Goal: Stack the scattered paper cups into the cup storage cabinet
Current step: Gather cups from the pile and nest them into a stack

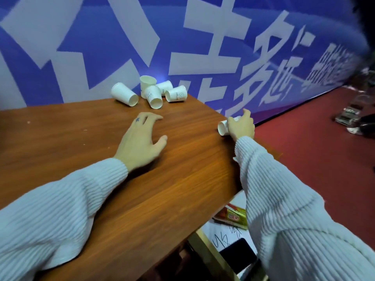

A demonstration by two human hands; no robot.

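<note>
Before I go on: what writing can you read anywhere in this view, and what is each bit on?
"HELLO": on the side of a lying paper cup; the print on the neighbouring cups is too small to read.
Large white characters on the blue banner: cropped and tilted, not readable with confidence.
Handwritten marks on white paper below the table: illegible.
Red and yellow box: label blurred.

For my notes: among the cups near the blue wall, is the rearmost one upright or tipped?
Upright. The rearmost cup shows its open mouth facing up; the cups around it lie on their sides.
</note>
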